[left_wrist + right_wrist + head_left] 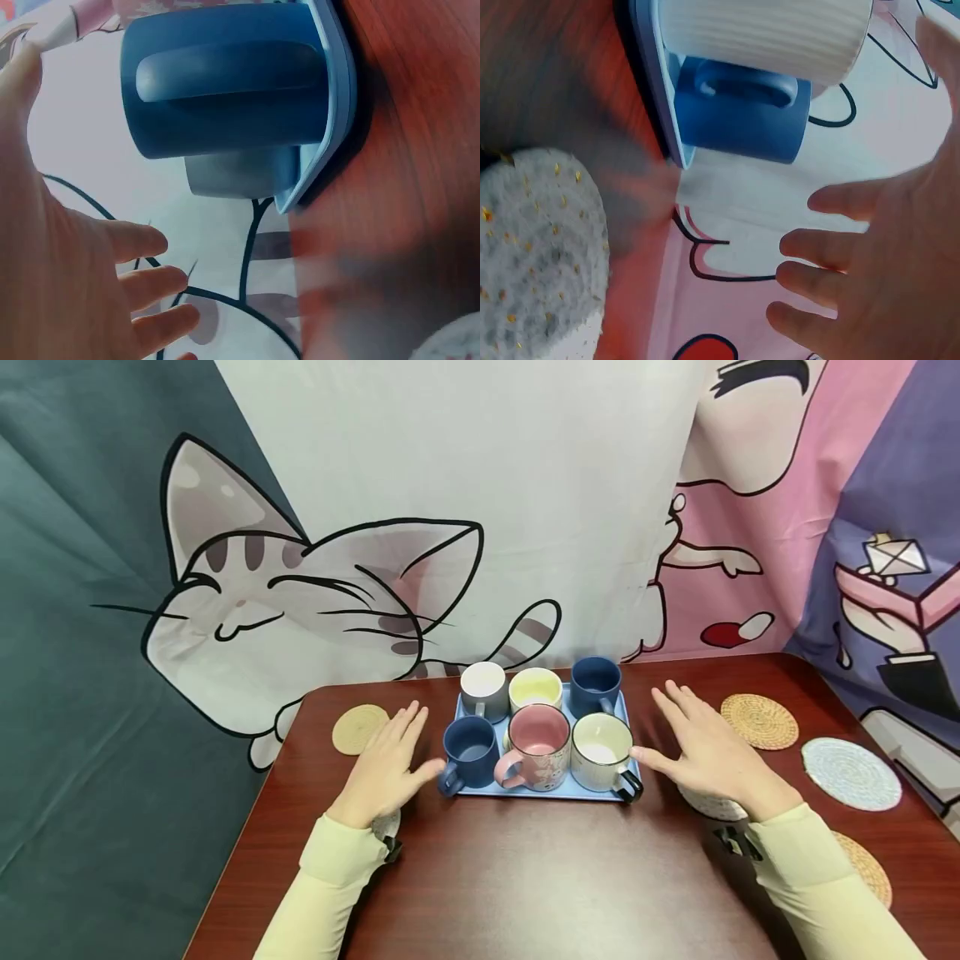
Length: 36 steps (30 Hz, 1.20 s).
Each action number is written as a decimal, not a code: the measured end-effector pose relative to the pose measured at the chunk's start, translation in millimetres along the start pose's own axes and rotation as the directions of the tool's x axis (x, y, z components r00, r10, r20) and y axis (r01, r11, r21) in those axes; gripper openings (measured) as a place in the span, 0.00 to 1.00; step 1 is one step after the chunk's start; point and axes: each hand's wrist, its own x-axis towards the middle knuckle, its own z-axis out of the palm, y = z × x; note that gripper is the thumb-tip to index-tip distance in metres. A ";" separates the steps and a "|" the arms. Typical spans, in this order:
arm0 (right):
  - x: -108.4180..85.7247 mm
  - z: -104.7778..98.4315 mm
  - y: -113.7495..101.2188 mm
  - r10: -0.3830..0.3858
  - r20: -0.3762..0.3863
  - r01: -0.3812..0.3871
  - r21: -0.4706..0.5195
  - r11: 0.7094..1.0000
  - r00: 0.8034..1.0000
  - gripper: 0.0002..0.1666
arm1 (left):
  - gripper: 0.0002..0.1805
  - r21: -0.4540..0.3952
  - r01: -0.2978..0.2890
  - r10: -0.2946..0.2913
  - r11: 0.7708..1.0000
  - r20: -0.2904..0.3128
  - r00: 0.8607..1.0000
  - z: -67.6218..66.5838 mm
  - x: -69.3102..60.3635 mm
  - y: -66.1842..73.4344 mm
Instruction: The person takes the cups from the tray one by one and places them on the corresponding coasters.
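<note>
A light blue tray (562,792) holds several mugs in two rows. In front stand a blue mug (471,767), a pink mug (547,767) and a cream mug (592,768) with a black handle. Behind them are a grey mug (492,704), a yellow-lined mug (536,687) and a dark blue mug (595,679). My left hand (385,770) hovers left of the tray, fingers spread, thumb near the front blue mug's handle. To the right, my right hand (708,756) is spread too, its thumb close to the cream mug; contact cannot be told. Neither hand holds anything.
Straw-coloured round mats lie at the table's left (354,732) and right (759,722), another (866,867) by the right sleeve. A pale mat (852,774) lies far right; a speckled grey mat (540,255) is partly under the right hand. A printed cloth (480,443) hangs behind.
</note>
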 end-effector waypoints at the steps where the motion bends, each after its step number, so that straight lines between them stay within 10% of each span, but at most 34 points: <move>1: 0.1 0.0 -0.5 -0.005 -0.016 0.005 0.005 1.000 1.000 0.57 | 0.44 -0.033 0.004 -0.004 0.999 -0.005 1.000 0.2 -0.7 -1.6; 10: 3.6 4.9 -3.2 0.062 -0.150 -0.052 0.072 0.996 0.987 0.25 | 0.27 -0.223 0.146 -0.141 0.964 0.038 0.989 10.8 7.4 -5.7; 15: 6.7 15.0 0.6 0.152 -0.069 -0.143 0.127 0.982 0.986 0.15 | 0.22 -0.305 0.248 -0.214 0.920 0.141 0.967 23.2 12.7 -8.1; 27: 7.1 44.7 -2.1 0.148 0.091 -0.162 0.182 0.970 0.985 0.05 | 0.13 -0.582 0.367 -0.247 0.726 0.277 0.929 40.4 17.1 -12.5; 36: 7.3 52.6 -4.0 0.136 0.096 -0.151 0.170 0.974 0.986 0.06 | 0.09 -0.537 0.317 -0.207 0.782 0.256 0.944 48.6 19.4 -8.4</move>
